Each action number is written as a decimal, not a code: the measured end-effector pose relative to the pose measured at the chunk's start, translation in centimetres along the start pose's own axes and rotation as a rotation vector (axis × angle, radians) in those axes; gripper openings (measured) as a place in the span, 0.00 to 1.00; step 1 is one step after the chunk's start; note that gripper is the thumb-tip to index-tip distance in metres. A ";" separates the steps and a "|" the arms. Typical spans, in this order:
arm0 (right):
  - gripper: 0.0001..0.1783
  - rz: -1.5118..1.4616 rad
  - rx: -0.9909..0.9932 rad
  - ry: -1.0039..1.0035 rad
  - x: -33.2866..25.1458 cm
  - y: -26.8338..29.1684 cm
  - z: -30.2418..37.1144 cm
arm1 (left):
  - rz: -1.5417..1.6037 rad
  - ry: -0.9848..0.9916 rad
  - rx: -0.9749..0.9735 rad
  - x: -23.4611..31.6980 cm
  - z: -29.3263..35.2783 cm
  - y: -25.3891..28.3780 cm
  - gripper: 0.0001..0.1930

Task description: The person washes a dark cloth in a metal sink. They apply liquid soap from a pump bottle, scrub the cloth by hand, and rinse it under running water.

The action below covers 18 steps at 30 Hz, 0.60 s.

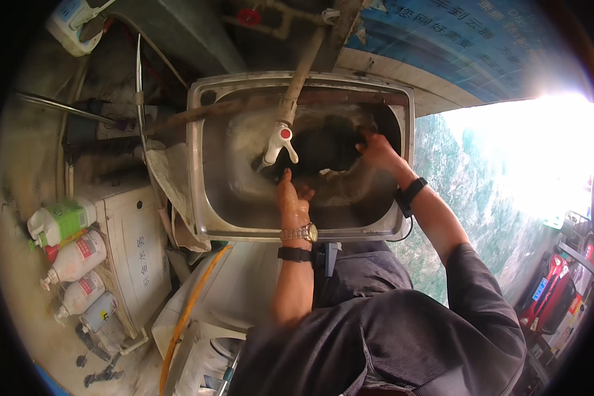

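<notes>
Wet skin may let the dark, indistinct item (327, 146) slip; splashing may soak the metal-linked wristwatch (303, 233). The item lies in the stained, round-cornered metal basin (369, 231), beside the white tap (282, 140). Left hand (294, 201) and right hand (380, 153) flank it; finger closure cannot be determined.

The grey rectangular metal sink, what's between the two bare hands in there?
In the head view, a dark rounded patch with a small pale bit at its lower edge lies between the left hand and right hand. Too unclear to name.
</notes>
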State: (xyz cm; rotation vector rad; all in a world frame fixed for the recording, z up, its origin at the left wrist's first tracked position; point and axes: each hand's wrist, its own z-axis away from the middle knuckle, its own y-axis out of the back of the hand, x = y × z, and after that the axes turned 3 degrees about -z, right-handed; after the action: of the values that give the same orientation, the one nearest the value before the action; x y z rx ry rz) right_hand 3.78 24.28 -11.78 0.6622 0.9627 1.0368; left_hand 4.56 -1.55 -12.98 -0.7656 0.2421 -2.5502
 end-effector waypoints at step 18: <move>0.26 -0.375 0.098 -0.072 -2.5 -8.9 -4.4 | 0.192 0.198 -0.185 -7.2 -4.8 -5.1 0.39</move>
State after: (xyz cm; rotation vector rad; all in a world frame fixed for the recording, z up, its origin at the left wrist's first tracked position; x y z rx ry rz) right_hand 2.94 18.65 -20.26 0.5674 1.0323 0.6353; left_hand 5.21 6.51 -18.92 -0.5259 0.5938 -2.4420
